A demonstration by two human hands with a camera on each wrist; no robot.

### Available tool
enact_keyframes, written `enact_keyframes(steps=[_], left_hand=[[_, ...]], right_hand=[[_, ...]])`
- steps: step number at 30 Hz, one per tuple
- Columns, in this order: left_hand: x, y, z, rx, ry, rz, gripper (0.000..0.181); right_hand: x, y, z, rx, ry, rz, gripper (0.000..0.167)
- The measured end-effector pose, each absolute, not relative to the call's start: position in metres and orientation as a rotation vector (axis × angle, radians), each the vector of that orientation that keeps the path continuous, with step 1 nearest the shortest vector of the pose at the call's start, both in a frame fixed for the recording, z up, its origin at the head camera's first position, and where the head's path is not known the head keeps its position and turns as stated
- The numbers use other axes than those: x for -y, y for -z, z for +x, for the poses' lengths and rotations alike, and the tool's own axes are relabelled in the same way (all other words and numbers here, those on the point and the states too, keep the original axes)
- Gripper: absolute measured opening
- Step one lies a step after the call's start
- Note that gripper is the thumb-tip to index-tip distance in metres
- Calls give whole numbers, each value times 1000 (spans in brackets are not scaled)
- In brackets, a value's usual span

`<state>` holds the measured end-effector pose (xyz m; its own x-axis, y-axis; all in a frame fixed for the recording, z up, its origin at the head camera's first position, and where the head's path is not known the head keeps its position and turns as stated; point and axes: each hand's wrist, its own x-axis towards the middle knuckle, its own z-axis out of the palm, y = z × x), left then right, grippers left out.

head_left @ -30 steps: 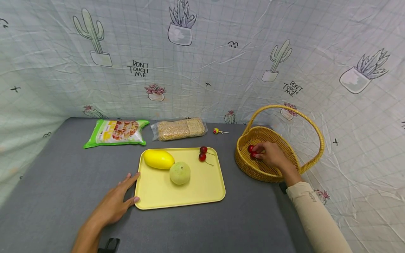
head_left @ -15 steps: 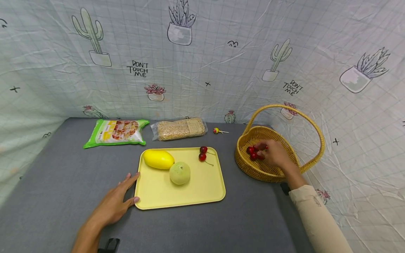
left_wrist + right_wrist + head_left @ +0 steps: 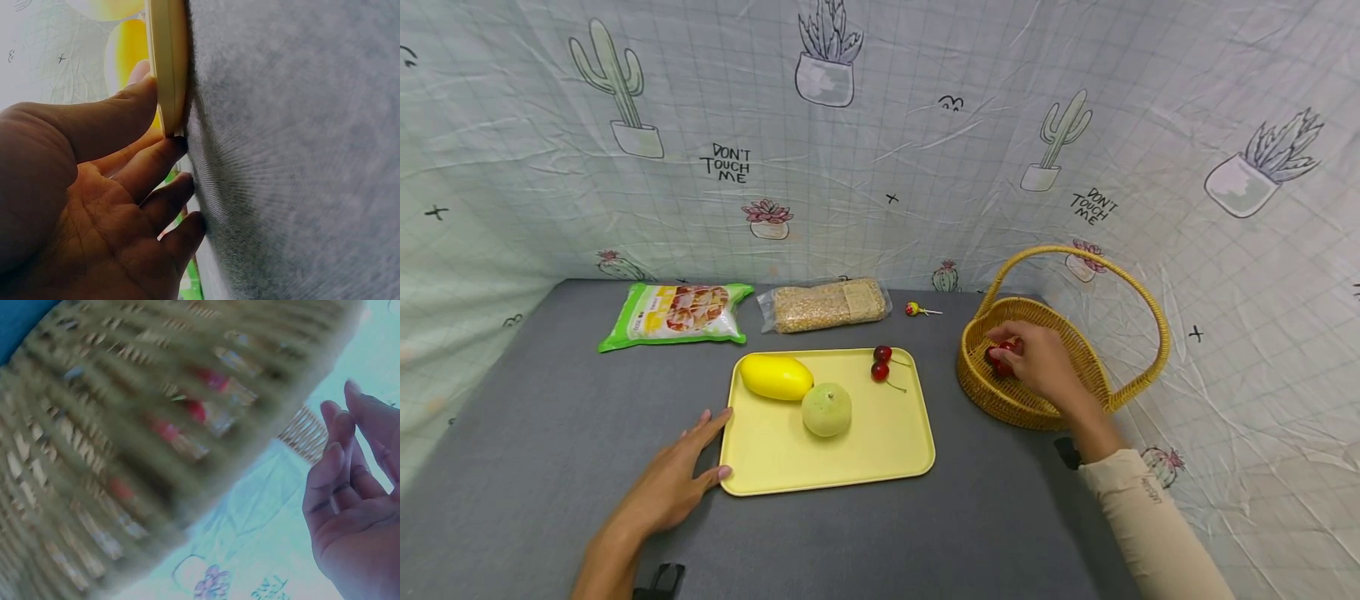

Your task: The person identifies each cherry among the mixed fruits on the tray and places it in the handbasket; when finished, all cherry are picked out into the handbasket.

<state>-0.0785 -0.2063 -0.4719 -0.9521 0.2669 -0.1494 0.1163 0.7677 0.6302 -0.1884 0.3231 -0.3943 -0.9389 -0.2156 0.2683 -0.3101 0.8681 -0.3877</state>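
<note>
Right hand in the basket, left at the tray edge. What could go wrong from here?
Cherries sit bunched in the basket; the right hand might disturb neighbours.
The handle rises close to the right wrist; lifting could snag it.
The left hand touches the tray; a nudge might roll the round green fruit.

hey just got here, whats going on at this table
A person's right hand is at the golden woven basket with a tall arched handle, close to the shiny red cherries inside; the wrist view shows nothing between its fingers. The left hand touches the left edge of a pale yellow rectangular tray. On that tray sit a bright yellow oval fruit, a round pale green fruit and two dark red stemmed cherries.
</note>
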Motion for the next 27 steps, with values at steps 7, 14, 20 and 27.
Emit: enact_keyframes(steps=[7, 14, 20, 27], left_hand=[[206, 472, -78, -2738, -959, 314, 83], [206, 474, -79, -2741, -950, 308, 84], [207, 474, -78, -2741, -946, 300, 84], [206, 472, -78, -2727, -947, 282, 84]], right_hand=[[-299, 391, -184, 2733, -683, 504, 24], [-278, 392, -181, 2722, -703, 576, 28], [-263, 398, -181, 2684, -727, 648, 30], [-247, 410, -181, 2669, -782, 678, 29]])
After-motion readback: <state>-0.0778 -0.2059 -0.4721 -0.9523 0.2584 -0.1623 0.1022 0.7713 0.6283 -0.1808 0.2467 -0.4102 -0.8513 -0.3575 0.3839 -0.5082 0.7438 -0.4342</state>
